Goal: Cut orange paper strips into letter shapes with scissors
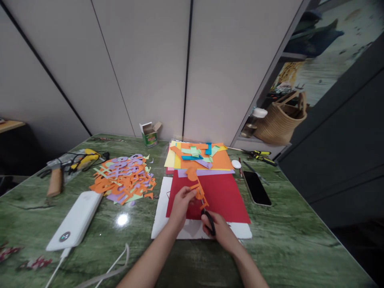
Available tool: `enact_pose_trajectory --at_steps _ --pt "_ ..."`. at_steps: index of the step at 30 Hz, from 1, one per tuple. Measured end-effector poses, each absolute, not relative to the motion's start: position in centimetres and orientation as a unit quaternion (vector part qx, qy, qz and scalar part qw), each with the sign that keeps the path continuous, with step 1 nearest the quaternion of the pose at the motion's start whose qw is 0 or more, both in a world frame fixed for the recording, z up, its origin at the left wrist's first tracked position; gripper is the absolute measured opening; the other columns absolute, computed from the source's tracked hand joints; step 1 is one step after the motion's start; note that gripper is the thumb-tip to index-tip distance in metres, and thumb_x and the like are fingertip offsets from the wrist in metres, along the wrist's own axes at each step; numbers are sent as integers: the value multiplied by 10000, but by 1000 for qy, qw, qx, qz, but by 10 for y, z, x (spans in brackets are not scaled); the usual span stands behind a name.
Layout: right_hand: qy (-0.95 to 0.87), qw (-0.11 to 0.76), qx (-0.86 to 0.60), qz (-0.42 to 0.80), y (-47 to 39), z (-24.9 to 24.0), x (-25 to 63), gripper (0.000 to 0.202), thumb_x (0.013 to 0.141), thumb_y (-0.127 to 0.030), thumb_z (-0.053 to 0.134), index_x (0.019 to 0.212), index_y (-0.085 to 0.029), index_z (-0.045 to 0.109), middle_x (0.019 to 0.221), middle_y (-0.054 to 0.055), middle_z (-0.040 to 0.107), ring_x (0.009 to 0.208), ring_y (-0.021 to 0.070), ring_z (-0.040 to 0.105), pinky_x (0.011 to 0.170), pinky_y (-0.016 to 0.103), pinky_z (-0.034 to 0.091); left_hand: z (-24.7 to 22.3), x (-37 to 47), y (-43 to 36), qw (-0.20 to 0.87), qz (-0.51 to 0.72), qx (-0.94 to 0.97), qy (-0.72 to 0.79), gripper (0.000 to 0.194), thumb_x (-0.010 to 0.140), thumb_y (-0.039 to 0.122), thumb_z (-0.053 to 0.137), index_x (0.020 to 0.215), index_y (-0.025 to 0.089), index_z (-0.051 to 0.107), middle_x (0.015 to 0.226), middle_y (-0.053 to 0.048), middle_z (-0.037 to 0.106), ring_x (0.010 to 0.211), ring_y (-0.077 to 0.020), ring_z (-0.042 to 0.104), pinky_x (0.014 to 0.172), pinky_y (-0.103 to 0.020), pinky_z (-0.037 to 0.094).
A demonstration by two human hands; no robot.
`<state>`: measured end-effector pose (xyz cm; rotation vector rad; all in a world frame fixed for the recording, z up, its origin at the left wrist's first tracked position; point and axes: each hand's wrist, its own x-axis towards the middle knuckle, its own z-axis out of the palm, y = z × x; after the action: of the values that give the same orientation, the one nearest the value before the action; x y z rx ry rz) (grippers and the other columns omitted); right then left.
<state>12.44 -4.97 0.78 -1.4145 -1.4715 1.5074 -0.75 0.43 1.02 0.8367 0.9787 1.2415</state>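
Note:
My left hand (182, 204) pinches a strip of orange paper (192, 173) with cut-out shapes along it. In my right hand (218, 229) is a pair of scissors with black handles (211, 224), its blades at the lower end of the orange paper. How far the blades are apart is too small to tell. Both hands are above a red sheet of paper (225, 192), which lies over a white sheet (162, 208). Behind it is a stack of coloured paper (220, 162) with folded strips in orange, green, blue and purple on top.
Left of the sheets lies a heap of paper cut-outs (126, 180), with a white power bank (76, 220) and a yellow-handled tool (85, 159) nearby. A small green box (150, 138) stands at the wall. To the right are a phone (256, 188), a white disc (236, 164) and yellow-black pliers (262, 157).

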Motion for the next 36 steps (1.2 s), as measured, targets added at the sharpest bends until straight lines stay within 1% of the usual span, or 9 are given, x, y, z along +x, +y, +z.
enact_pose_trajectory --at_steps 4,7,10,16,22,29,36 --pt "-568 298 -525 559 -50 10 124 383 770 -502 445 609 -155 421 498 -31 438 449 63 362 414 174 242 12 -11 5 639 529 374 415 226 651 320 610 601 145 477 564 36 500 529 -79 476 508 -193 333" --pt "-550 291 -514 590 -51 11 126 397 774 -523 418 630 -154 435 495 -25 457 430 63 364 392 169 231 14 -13 5 628 521 400 418 217 640 287 624 575 142 477 537 44 472 518 -66 433 494 -183 305" --pt "-519 299 -495 630 -53 13 127 411 778 -542 393 667 -151 450 490 -25 465 396 53 334 369 164 195 14 -14 5 617 511 426 419 212 641 278 625 568 141 482 532 44 459 519 -63 410 495 -182 295" --pt "-486 324 -464 666 -54 16 127 431 773 -556 394 661 -143 451 466 -33 447 355 35 276 358 172 156 12 -15 6 610 491 457 423 177 665 299 605 636 139 535 619 -1 559 598 -104 488 559 -210 345" --pt "-474 336 -456 674 -55 16 128 431 765 -558 406 652 -143 444 456 -39 421 374 39 281 376 172 161 16 -15 4 591 492 472 432 193 667 317 599 616 142 535 586 7 548 560 -94 462 536 -205 336" --pt "-466 341 -457 677 -54 15 128 432 761 -563 408 654 -145 436 466 -41 406 396 45 296 386 171 163 18 -14 3 598 497 466 422 200 667 338 593 634 146 546 603 -6 578 568 -112 499 546 -215 356" --pt "-466 337 -463 675 -54 14 128 435 753 -567 416 644 -147 437 469 -40 401 403 46 291 392 176 159 19 -14 3 598 503 460 421 188 655 331 600 630 150 557 590 7 574 558 -108 502 536 -212 351"
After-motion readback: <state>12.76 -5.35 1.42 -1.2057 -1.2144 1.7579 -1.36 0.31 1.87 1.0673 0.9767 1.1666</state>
